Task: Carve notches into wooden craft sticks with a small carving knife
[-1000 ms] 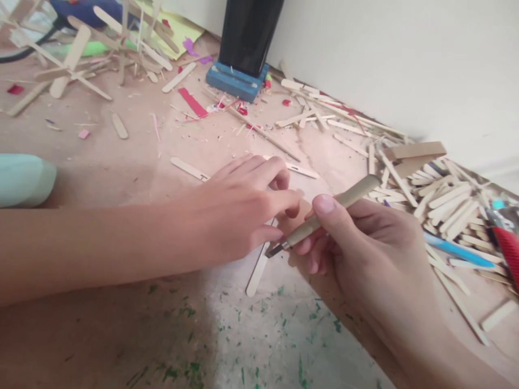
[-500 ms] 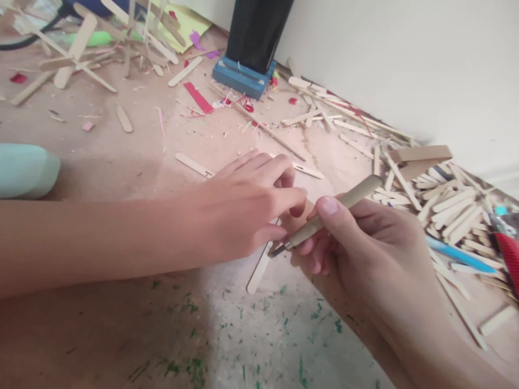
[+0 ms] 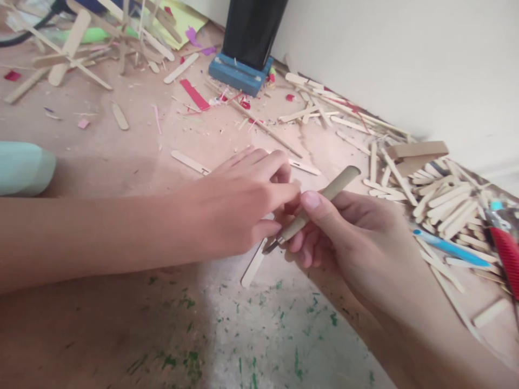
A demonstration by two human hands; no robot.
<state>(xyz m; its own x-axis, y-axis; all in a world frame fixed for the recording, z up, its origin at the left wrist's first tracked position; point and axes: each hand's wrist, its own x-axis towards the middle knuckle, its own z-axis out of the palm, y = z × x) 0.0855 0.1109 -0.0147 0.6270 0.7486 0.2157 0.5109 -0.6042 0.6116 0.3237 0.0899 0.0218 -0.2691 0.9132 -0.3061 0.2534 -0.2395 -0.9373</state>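
Note:
In my right hand point(image 3: 357, 237) is a wood-handled carving tool point(image 3: 320, 202), its short metal tip pointing down and left. The thumb presses along the handle. My left hand point(image 3: 247, 202) is closed, fingers curled down and thumb tucked in, around a pale craft stick point(image 3: 253, 266) whose lower end sticks out below; the upper part is hidden by the hand. The tool's tip is right at this stick, though I cannot tell whether it touches. Beyond my left hand lie two notched craft sticks, one at the left point(image 3: 188, 161) and one at the right point(image 3: 304, 166).
A heap of craft sticks point(image 3: 452, 202) lies at the right, beside a blue pen-like piece point(image 3: 452, 248) and a red-handled tool point(image 3: 505, 259). A black upright on a blue base point(image 3: 239, 75) stands at the back. A stick structure point(image 3: 73, 48) is at upper left, a mint-green object point(image 3: 24, 168) below it.
My right hand has shifted a little left, and the carving tool's handle has moved left and up with it. The whole view has slid slightly; my left hand keeps its pose.

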